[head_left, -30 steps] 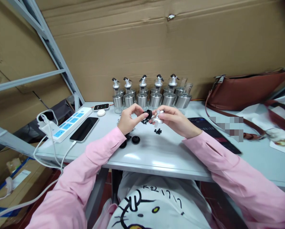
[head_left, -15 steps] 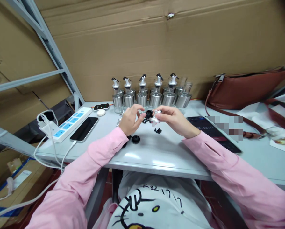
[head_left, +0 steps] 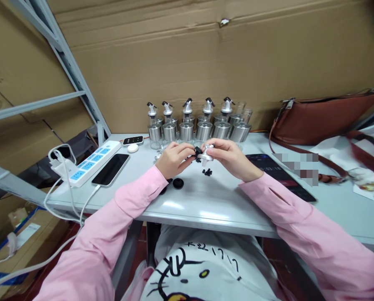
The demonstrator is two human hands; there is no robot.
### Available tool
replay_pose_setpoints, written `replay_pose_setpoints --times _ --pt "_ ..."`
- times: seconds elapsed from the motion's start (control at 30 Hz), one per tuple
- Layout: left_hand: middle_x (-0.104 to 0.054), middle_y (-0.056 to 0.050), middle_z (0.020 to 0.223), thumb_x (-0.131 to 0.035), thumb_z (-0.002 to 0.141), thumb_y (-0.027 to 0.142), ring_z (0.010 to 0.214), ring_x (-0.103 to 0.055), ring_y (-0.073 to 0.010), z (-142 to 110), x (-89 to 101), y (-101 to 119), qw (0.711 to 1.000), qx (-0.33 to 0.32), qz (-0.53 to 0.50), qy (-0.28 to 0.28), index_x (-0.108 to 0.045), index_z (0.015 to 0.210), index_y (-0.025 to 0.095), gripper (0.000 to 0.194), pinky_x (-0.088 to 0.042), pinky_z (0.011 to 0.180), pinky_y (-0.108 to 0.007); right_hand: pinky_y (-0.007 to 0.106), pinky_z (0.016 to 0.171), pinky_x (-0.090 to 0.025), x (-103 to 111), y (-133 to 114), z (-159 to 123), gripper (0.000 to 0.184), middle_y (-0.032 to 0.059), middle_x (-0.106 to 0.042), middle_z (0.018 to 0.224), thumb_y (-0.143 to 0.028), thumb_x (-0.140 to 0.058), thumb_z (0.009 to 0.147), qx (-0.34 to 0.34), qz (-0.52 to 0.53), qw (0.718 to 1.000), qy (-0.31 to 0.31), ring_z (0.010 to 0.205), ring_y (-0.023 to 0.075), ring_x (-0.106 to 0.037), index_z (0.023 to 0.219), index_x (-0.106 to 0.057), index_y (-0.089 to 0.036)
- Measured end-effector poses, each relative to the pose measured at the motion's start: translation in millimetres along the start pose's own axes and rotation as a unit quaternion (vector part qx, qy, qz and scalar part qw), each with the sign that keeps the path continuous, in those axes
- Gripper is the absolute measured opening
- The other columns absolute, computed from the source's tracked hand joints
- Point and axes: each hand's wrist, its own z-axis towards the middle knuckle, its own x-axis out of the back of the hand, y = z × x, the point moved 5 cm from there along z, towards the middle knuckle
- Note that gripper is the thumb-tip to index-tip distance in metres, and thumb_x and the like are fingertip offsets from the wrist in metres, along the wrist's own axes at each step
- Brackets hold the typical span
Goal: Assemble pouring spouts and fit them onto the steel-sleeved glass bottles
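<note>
Above the middle of the desk, my right hand (head_left: 230, 157) pinches a silver bottle pourer (head_left: 207, 156) between thumb and fingers. My left hand (head_left: 173, 160) is closed on a small black part (head_left: 198, 151), which meets the left side of the pourer; whether it is joined there I cannot tell. Below the hands lies a little cluster of small black pieces (head_left: 208, 172). A black ring-shaped rubber piece (head_left: 178, 183) rests near my left wrist, with another dark piece partly hidden by the sleeve. Some silver parts (head_left: 158, 154) show behind my left hand.
Several glass-and-steel bottles (head_left: 203, 132) stand along the cardboard wall, some topped with pourers. To the left are a power strip (head_left: 92, 164), a phone (head_left: 110, 169) and a white round object (head_left: 132, 148). A dark tablet (head_left: 277, 175) and brown bag (head_left: 324, 117) lie right.
The pourer has been turned in my right hand, and its black ribbed stopper no longer shows. My left fingers have closed in and now grip a small black part against it.
</note>
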Motion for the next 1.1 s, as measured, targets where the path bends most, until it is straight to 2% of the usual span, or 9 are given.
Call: replay_pose_setpoints --times 0.17,0.33,0.43,0.57,0.73,0.93,1.1 --pt "-0.068 -0.005 0.092 -0.046 0.086 0.019 0.080 -0.063 -0.0137 -0.4 3.3 2.3 1.000 -0.008 -0.003 0.029 -0.053 0.085 0.018 0.007 -0.040 0.074 -0.029 0.028 0.063 -0.044 -1.8 0.0 -1.1 0.019 -0.0004 -0.059 0.069 -0.036 -0.074 0.066 -0.015 0.029 0.999 -0.012 0.063 0.0118 -0.051 0.073 -0.067 -0.020" --pt "-0.069 -0.006 0.092 -0.048 0.086 0.023 0.078 -0.063 -0.0140 0.7 2.3 0.9 1.000 0.019 -0.006 0.008 -0.053 0.085 0.018 0.007 -0.040 0.075 -0.030 0.028 0.063 -0.044 -2.0 -1.2 -1.3 0.019 -0.0001 -0.059 0.071 -0.035 -0.074 0.065 -0.022 0.043 0.999 -0.011 0.065 0.0123 -0.052 0.073 -0.066 -0.020" --pt "-0.069 -0.004 0.087 -0.048 0.085 0.024 0.073 -0.063 -0.0136 0.8 2.7 1.5 1.000 0.018 -0.005 0.012 -0.053 0.085 0.019 0.007 -0.041 0.074 -0.031 0.028 0.057 -0.043 -2.6 -3.5 -1.7 0.020 0.0005 -0.060 0.074 -0.037 -0.073 0.066 -0.035 0.067 0.997 -0.013 0.060 0.0114 -0.050 0.073 -0.064 -0.020" --pt "-0.068 -0.002 0.080 -0.050 0.081 0.021 0.068 -0.062 -0.0130 0.3 5.6 5.0 0.999 -0.006 0.001 0.042 -0.052 0.083 0.020 0.003 -0.042 0.072 -0.030 0.027 0.050 -0.038 2.0 -7.9 -1.2 0.019 -0.0009 -0.055 0.069 -0.039 -0.068 0.070 -0.021 0.096 0.995 0.035 0.052 0.0096 -0.043 0.072 -0.061 -0.021" --pt "-0.068 -0.002 0.082 -0.052 0.079 0.015 0.069 -0.062 -0.0121 -0.9 9.5 9.0 0.996 -0.043 -0.017 0.079 -0.051 0.085 0.020 0.007 -0.043 0.070 -0.029 0.025 0.049 -0.034 7.7 -7.0 0.6 0.021 -0.0027 -0.052 0.066 -0.036 -0.072 0.068 0.021 0.084 0.992 0.096 0.052 0.0083 -0.042 0.071 -0.059 -0.021" --pt "-0.068 -0.004 0.085 -0.051 0.080 0.018 0.066 -0.061 -0.0125 -0.7 6.9 7.2 0.998 -0.019 -0.011 0.051 -0.051 0.083 0.020 0.004 -0.044 0.067 -0.029 0.025 0.051 -0.035 6.0 -1.6 1.0 0.023 -0.0030 -0.055 0.064 -0.038 -0.075 0.066 0.033 0.056 0.992 0.112 0.051 0.0078 -0.044 0.072 -0.061 -0.020" --pt "-0.069 -0.004 0.084 -0.051 0.080 0.016 0.065 -0.061 -0.0117 -0.5 9.1 10.9 0.996 -0.047 -0.007 0.078 -0.051 0.084 0.019 0.005 -0.044 0.065 -0.027 0.025 0.051 -0.035 2.9 2.2 0.8 0.023 -0.0034 -0.056 0.060 -0.038 -0.075 0.066 0.033 0.041 0.993 0.102 0.051 0.0081 -0.045 0.073 -0.062 -0.020"
